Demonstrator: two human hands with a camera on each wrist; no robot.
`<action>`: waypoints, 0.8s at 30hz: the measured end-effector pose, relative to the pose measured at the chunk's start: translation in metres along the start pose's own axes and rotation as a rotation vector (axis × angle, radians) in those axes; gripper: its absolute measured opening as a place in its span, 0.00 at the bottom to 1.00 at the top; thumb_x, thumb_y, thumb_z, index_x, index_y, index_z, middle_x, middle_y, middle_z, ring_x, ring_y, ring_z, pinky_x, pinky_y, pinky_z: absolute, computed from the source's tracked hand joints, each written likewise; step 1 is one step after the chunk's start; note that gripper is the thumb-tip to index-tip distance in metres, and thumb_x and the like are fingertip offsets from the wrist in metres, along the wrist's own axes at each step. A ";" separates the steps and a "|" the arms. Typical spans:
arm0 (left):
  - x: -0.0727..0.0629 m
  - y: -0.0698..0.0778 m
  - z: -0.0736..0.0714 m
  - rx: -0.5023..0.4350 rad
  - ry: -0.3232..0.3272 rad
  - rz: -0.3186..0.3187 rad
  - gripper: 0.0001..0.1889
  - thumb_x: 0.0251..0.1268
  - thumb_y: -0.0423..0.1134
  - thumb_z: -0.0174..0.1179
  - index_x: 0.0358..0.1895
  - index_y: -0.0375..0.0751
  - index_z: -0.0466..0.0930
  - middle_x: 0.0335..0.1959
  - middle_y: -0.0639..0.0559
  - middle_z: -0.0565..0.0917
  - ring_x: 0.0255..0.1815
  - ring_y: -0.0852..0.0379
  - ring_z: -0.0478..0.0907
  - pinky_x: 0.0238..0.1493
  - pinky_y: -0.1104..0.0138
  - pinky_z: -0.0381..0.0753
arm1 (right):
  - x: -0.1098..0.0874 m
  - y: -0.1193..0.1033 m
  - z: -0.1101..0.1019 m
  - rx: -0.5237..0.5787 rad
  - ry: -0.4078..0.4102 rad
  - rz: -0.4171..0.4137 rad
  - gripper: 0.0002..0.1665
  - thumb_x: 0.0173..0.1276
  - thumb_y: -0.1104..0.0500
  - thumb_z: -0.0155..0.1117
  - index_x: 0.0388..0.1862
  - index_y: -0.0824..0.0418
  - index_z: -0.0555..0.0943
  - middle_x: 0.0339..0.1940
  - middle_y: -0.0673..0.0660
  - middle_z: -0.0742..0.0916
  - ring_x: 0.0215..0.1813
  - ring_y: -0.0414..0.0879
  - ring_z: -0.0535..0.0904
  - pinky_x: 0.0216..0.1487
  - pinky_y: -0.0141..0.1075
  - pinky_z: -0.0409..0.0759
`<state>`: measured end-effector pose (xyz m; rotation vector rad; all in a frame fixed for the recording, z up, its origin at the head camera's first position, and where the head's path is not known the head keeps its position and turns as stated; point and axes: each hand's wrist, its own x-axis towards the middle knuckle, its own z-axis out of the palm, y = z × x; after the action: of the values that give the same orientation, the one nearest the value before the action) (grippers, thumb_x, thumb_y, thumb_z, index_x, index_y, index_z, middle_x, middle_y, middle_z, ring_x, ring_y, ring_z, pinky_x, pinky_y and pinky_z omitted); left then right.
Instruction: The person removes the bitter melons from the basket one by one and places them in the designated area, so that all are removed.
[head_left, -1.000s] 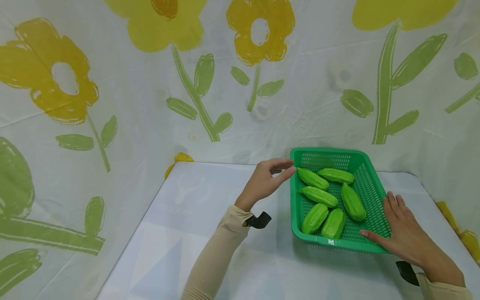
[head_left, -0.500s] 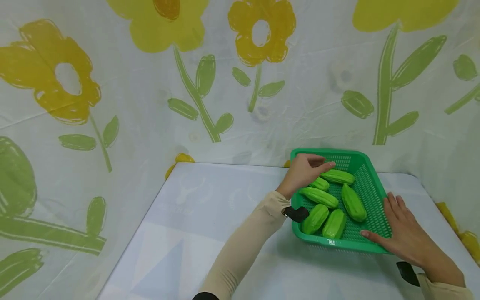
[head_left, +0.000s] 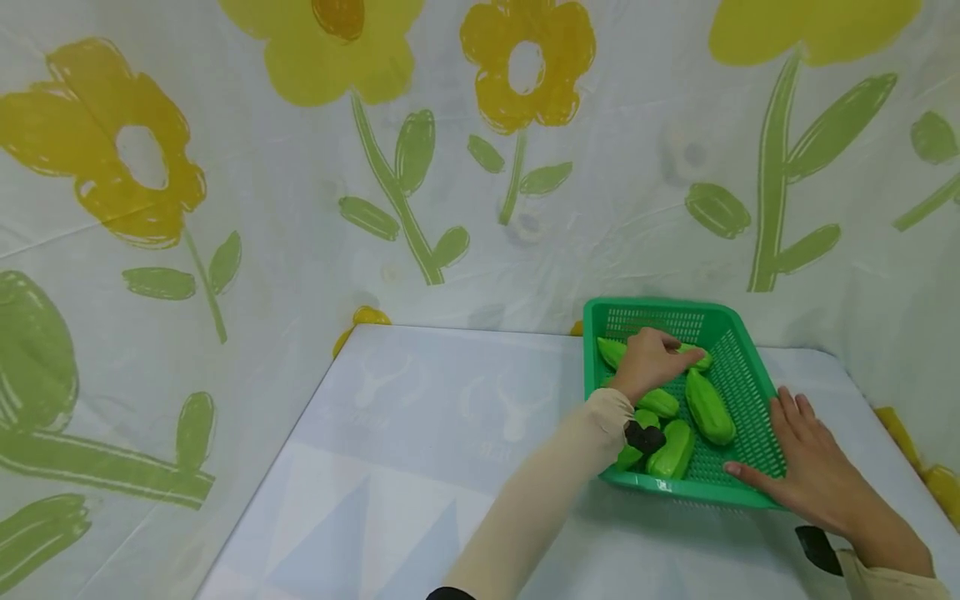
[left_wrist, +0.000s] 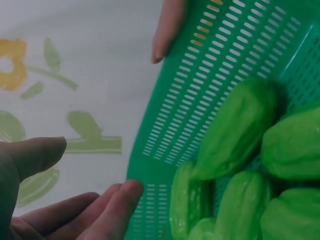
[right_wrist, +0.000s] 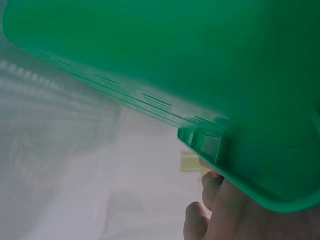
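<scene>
A green plastic basket [head_left: 675,493] holds several glossy green, ribbed fruits that look like star fruit, one [head_left: 708,408] lying at its right. My left hand [head_left: 648,362] is over the basket, above a fruit [head_left: 697,357] at the back and partly covering others. In the left wrist view, its thumb [left_wrist: 42,156] and fingers [left_wrist: 117,212] stand apart with nothing between them. My right hand [head_left: 821,475] rests on the basket's right side, its fingers nearly straight outside and its thumb over the rim. The right wrist view shows those fingers [right_wrist: 227,212] beneath the rim.
The basket stands on a pale table [head_left: 420,400] with faint blue triangles, toward its right back. A white curtain [head_left: 615,167] printed with yellow flowers hangs close behind the table and along its sides.
My left hand has moved right, from beside the basket's left rim to over the fruit inside. The right hand and the basket have stayed in place.
</scene>
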<state>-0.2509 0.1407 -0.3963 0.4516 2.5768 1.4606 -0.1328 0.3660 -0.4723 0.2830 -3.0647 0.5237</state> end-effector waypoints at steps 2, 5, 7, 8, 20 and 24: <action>0.001 -0.001 0.006 0.008 0.009 -0.014 0.23 0.69 0.54 0.68 0.58 0.42 0.88 0.55 0.52 0.90 0.51 0.59 0.88 0.43 0.72 0.85 | 0.000 0.000 0.001 0.002 0.002 0.001 0.71 0.72 0.33 0.61 0.81 0.77 0.30 0.82 0.77 0.34 0.82 0.73 0.20 0.79 0.61 0.13; 0.002 -0.003 0.013 0.034 0.017 -0.032 0.23 0.69 0.55 0.68 0.55 0.41 0.89 0.56 0.52 0.90 0.54 0.58 0.87 0.52 0.69 0.85 | 0.000 0.001 0.003 0.004 0.002 0.005 0.72 0.71 0.32 0.61 0.81 0.77 0.30 0.82 0.78 0.35 0.82 0.73 0.20 0.78 0.60 0.12; 0.003 -0.004 0.017 0.057 0.025 -0.047 0.22 0.68 0.55 0.68 0.54 0.41 0.89 0.55 0.52 0.90 0.55 0.57 0.86 0.56 0.68 0.85 | 0.000 0.000 0.004 0.004 0.004 0.004 0.72 0.71 0.32 0.62 0.81 0.77 0.31 0.82 0.79 0.36 0.82 0.74 0.21 0.78 0.58 0.12; 0.004 -0.005 0.018 0.068 0.028 -0.047 0.22 0.68 0.55 0.68 0.53 0.40 0.90 0.55 0.52 0.90 0.56 0.57 0.86 0.61 0.66 0.83 | 0.001 0.000 0.005 0.005 0.003 0.005 0.72 0.71 0.32 0.62 0.81 0.77 0.31 0.82 0.79 0.35 0.82 0.73 0.21 0.78 0.59 0.12; 0.010 0.002 0.039 0.004 -0.002 -0.103 0.22 0.66 0.52 0.71 0.23 0.38 0.81 0.21 0.57 0.78 0.19 0.66 0.67 0.21 0.74 0.66 | 0.004 -0.004 -0.002 0.001 0.012 0.024 0.71 0.71 0.32 0.61 0.81 0.77 0.32 0.83 0.78 0.37 0.82 0.75 0.23 0.79 0.72 0.25; 0.007 -0.004 0.042 -0.002 -0.010 -0.112 0.27 0.66 0.50 0.71 0.15 0.42 0.69 0.14 0.56 0.66 0.14 0.65 0.57 0.17 0.72 0.59 | 0.004 -0.002 0.000 0.005 0.003 0.026 0.71 0.71 0.32 0.62 0.81 0.77 0.32 0.83 0.78 0.36 0.82 0.75 0.23 0.77 0.75 0.29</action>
<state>-0.2471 0.1752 -0.4210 0.3079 2.5476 1.4204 -0.1368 0.3634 -0.4718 0.2428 -3.0686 0.5322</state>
